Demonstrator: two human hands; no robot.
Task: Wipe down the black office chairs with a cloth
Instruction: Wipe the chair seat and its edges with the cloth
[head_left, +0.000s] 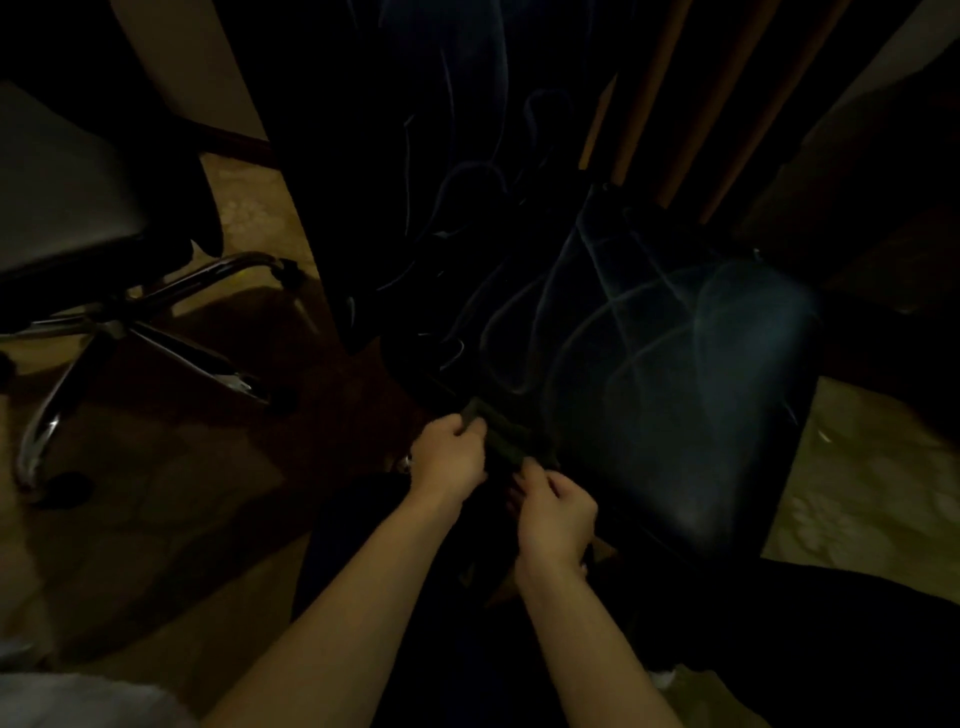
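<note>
Holding a dark cloth (501, 436) with both hands at the front-left edge of the black chair seat (675, 374) | left hand (451, 457) pinches its upper end | right hand (556, 514) grips its lower end, fingers curled | second office chair (78, 218) stands well apart at left, on chrome base (109, 327)

Dark cables (470, 218) hang beside wooden slats (670, 104) above a tan floor (156, 545).
</note>
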